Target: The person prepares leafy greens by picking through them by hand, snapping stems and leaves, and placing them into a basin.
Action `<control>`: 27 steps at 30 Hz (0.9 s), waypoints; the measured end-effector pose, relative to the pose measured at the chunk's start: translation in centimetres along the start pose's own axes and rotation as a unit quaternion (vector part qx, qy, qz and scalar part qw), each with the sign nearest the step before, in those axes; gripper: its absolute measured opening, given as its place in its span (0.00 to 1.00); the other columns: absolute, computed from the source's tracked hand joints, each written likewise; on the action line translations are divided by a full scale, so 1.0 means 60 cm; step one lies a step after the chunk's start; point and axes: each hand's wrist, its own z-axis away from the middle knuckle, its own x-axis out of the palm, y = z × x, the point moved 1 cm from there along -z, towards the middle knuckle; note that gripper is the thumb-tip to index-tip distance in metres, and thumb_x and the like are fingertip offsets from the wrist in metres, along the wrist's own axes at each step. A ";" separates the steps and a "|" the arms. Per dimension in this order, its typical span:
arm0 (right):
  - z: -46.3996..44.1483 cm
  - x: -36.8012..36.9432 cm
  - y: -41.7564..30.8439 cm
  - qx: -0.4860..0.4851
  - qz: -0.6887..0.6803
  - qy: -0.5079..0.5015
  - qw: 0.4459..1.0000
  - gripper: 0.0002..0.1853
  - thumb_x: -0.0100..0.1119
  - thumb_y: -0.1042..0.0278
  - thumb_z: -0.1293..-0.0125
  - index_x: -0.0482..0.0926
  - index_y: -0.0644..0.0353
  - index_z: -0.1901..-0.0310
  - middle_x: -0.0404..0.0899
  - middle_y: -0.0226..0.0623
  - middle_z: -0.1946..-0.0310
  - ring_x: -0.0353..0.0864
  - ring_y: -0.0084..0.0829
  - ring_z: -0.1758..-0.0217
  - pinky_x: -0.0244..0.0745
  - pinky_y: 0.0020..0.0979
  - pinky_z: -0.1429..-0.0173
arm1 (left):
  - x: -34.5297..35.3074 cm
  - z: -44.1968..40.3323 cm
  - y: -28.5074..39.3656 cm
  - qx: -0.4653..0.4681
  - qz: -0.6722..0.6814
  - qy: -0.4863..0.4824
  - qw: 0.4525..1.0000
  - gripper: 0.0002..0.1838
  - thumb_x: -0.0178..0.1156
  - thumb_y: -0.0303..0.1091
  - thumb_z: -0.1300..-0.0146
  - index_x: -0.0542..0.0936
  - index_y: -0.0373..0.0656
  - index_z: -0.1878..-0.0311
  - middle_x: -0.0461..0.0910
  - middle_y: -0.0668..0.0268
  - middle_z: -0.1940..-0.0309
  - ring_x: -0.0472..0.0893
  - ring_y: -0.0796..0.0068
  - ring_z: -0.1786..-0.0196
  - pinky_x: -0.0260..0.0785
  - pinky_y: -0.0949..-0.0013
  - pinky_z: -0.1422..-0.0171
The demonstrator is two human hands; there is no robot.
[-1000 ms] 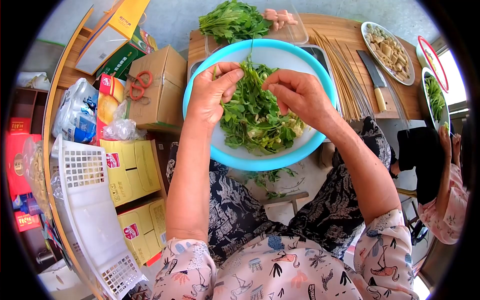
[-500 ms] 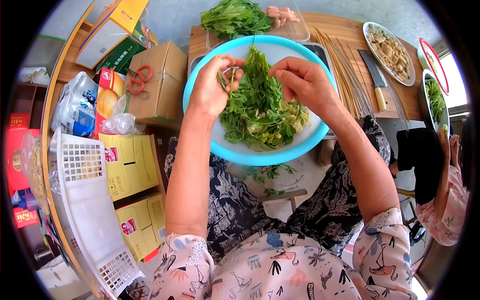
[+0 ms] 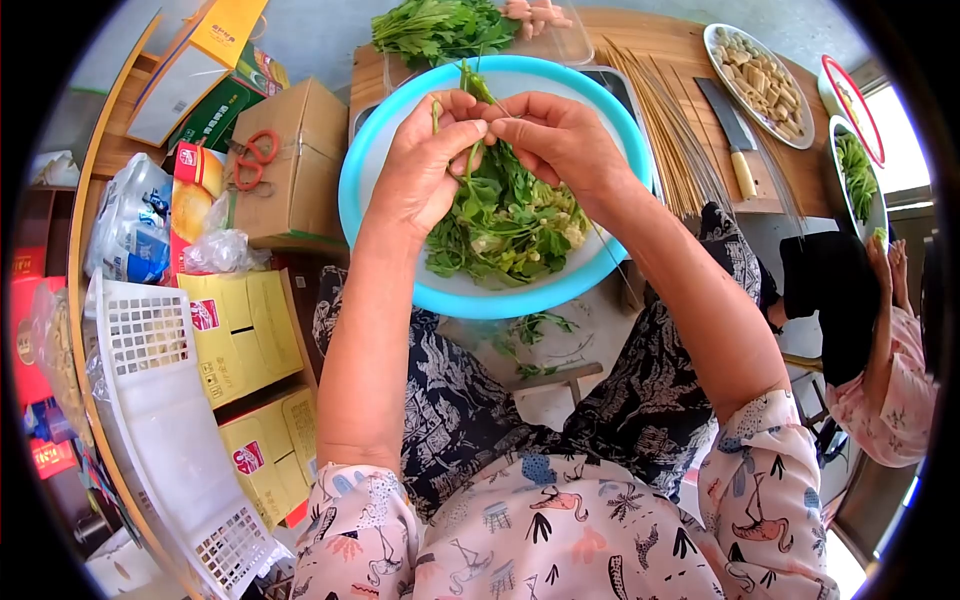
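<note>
A blue-rimmed basin [image 3: 354, 200] holds a heap of leafy greens [image 3: 510, 225] with pale yellowish pieces among them. Over its far half, my left hand [image 3: 428, 150] is closed round a green stem [image 3: 436, 117]. My right hand [image 3: 560, 140] meets it fingertip to fingertip, pinching a thin skewer that slants down to the right across the basin rim. Green leaves [image 3: 474, 82] stick up just beyond the touching fingertips. How the skewer and the greens meet is hidden by the fingers.
Behind the basin lie a leafy bunch [image 3: 440, 30] and pink pieces [image 3: 537, 14]. Skewers [image 3: 655, 130], a knife [image 3: 728, 125] and a food plate [image 3: 765, 85] are at right. Boxes [image 3: 290, 160] and a white basket [image 3: 175, 430] stand left. Another person's arm [image 3: 878, 335] shows far right.
My hands have come together at the fingertips, and a thin skewer now shows from my right hand. The whole view has shifted, with the basin lying further left and higher.
</note>
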 end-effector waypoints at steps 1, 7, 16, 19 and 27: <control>-0.002 -0.001 0.001 0.001 0.000 -0.001 1.000 0.07 0.59 0.67 0.36 0.79 0.61 0.62 0.70 0.23 0.83 0.63 0.12 0.83 0.52 0.17 0.81 | -0.001 0.000 0.000 -0.004 0.003 0.002 1.000 0.11 0.59 0.24 0.43 0.71 0.41 0.58 0.76 0.67 0.64 0.73 0.82 0.65 0.58 0.79 0.70; -0.004 0.003 0.003 0.009 -0.018 -0.012 1.000 0.07 0.58 0.67 0.36 0.79 0.61 0.64 0.74 0.25 0.80 0.63 0.11 0.82 0.53 0.16 0.81 | -0.010 0.005 0.001 -0.021 -0.007 -0.003 1.000 0.11 0.63 0.29 0.41 0.72 0.41 0.57 0.76 0.68 0.66 0.74 0.84 0.66 0.54 0.83 0.74; -0.006 -0.008 -0.001 -0.018 -0.003 0.028 0.999 0.07 0.59 0.66 0.36 0.78 0.60 0.66 0.71 0.23 0.82 0.62 0.12 0.82 0.54 0.17 0.80 | -0.007 0.011 0.001 -0.064 -0.040 0.007 0.997 0.12 0.62 0.32 0.38 0.76 0.40 0.54 0.79 0.68 0.66 0.77 0.83 0.65 0.51 0.85 0.79; -0.006 -0.006 -0.001 -0.027 0.011 0.041 0.999 0.08 0.58 0.62 0.34 0.76 0.55 0.66 0.65 0.19 0.85 0.57 0.11 0.85 0.48 0.18 0.81 | -0.011 0.012 -0.004 -0.058 -0.062 -0.001 0.996 0.13 0.62 0.33 0.38 0.76 0.39 0.52 0.79 0.68 0.66 0.77 0.83 0.65 0.52 0.85 0.79; -0.004 -0.009 -0.004 -0.033 0.007 0.053 0.998 0.09 0.59 0.61 0.35 0.76 0.56 0.67 0.65 0.19 0.85 0.57 0.12 0.85 0.48 0.18 0.81 | -0.002 0.012 0.001 -0.080 -0.025 0.028 0.996 0.12 0.62 0.31 0.39 0.76 0.39 0.54 0.79 0.67 0.67 0.76 0.84 0.69 0.53 0.86 0.79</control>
